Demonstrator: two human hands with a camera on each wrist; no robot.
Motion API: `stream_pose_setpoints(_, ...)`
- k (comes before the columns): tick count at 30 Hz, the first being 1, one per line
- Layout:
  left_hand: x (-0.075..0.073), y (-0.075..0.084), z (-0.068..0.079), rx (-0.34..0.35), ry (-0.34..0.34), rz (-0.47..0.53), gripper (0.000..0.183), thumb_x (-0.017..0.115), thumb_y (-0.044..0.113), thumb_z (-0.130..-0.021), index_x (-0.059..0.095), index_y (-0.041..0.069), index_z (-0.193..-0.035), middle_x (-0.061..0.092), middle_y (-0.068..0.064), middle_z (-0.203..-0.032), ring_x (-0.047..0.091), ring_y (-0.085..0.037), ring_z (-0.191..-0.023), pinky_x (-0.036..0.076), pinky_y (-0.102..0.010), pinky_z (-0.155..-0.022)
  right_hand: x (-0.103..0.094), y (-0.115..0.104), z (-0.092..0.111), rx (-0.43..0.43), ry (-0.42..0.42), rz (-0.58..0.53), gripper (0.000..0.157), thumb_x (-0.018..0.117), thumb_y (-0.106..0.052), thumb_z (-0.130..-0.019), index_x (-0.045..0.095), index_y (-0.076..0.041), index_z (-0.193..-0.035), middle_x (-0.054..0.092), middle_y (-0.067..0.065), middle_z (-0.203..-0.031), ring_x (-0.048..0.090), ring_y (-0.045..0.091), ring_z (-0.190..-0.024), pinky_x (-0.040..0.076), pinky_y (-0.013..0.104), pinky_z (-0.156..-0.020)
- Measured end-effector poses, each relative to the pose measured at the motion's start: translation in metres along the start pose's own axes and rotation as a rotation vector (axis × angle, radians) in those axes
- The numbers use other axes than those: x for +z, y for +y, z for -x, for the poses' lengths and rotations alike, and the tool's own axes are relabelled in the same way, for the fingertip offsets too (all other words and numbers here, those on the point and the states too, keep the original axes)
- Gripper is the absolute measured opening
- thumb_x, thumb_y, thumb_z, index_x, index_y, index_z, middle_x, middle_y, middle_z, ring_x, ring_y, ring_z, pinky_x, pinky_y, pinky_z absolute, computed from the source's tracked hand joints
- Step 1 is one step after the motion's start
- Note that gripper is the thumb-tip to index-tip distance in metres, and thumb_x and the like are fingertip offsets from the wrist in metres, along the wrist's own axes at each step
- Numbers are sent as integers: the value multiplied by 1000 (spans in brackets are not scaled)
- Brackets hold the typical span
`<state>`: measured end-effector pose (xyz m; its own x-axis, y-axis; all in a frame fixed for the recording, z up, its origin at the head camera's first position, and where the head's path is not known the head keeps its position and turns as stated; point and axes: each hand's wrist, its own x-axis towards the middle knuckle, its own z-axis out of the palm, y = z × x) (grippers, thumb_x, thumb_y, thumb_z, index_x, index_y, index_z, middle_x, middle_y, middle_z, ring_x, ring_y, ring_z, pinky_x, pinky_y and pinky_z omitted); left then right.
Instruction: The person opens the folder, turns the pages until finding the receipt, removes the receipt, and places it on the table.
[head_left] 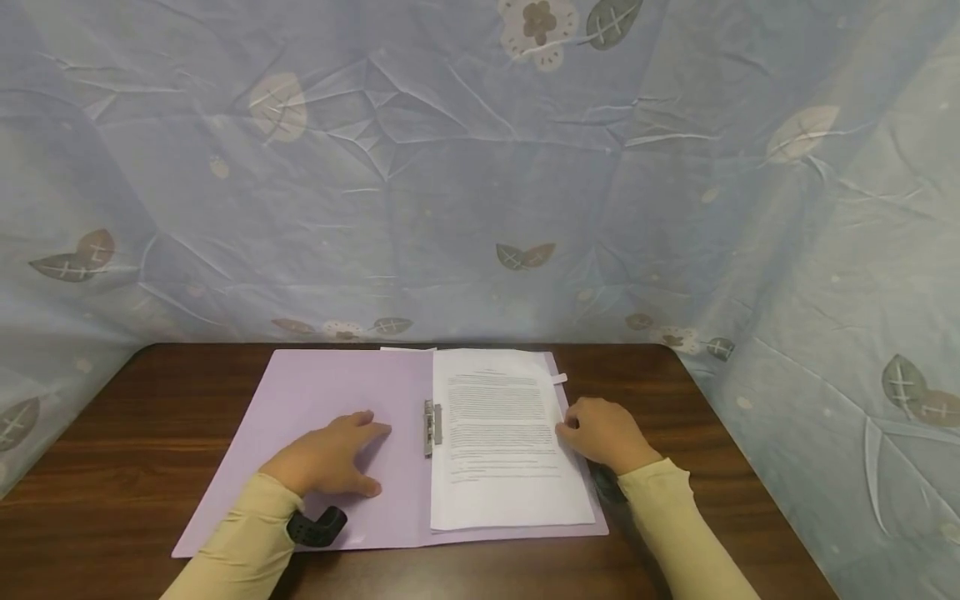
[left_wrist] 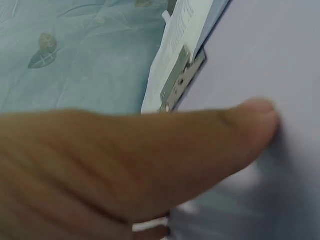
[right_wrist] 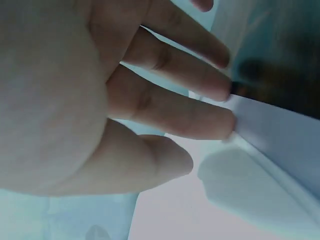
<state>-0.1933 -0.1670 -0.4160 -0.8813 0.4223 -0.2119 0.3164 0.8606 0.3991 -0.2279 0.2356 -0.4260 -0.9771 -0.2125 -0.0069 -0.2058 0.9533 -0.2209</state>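
A light purple file folder (head_left: 330, 379) lies spread flat on the table. A stack of printed paper (head_left: 510, 500) covers its right half, beside a metal clip (head_left: 429, 429) at the spine. My left hand (head_left: 326, 457) is over the left cover, fingers spread and nothing gripped. At the right edge of the paper is my right hand (head_left: 606, 435). In the right wrist view its fingers (right_wrist: 180, 117) reach to the sheet edge, with the thumb (right_wrist: 167, 160) held apart from them. A small white tab (head_left: 559, 379) sticks out past the folder's right edge.
Dark wood table (head_left: 135, 433) shows on both sides of the folder. A patterned cloth (head_left: 450, 208) hangs behind and to the right of the table. Each wrist wears a black device, the left one (head_left: 317, 527) close over the folder's front part.
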Motion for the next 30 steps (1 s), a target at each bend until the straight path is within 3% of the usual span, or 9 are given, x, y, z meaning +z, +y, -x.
stream_pose_setpoints(6,-3,-8,-1,40,-21,31,83,92,25,-75,55,4,-147,37,-30,-159,33,-51,-147,30,-64,-118,-3,2,1,33,-9,52,23,71,-27,-95,75,-7,-84,58,2,-74,51,17,-64,43,33,-56)
stream_pose_setpoints(13,-6,-19,0,-42,58,-43,92,93,40,-72,54,6,-148,38,-33,-157,33,-56,-144,29,-75,-111,-1,7,-3,61,-38,28,24,72,-30,-95,77,-7,-96,64,3,-83,53,18,-69,46,35,-61)
stream_pose_setpoints(21,-2,-17,0,-112,32,-19,96,93,46,-71,54,8,-149,33,-35,-158,30,-59,-144,34,-73,-110,-5,14,-3,58,-64,-14,23,72,-29,-96,76,-7,-98,68,4,-89,55,18,-72,48,36,-65)
stream_pose_setpoints(30,-7,-13,1,-92,22,-31,95,93,44,-71,54,5,-148,36,-37,-155,32,-60,-142,34,-73,-109,-9,20,-7,3,-69,-50,17,71,-27,-96,74,-11,-92,61,-1,-78,53,16,-66,44,32,-58)
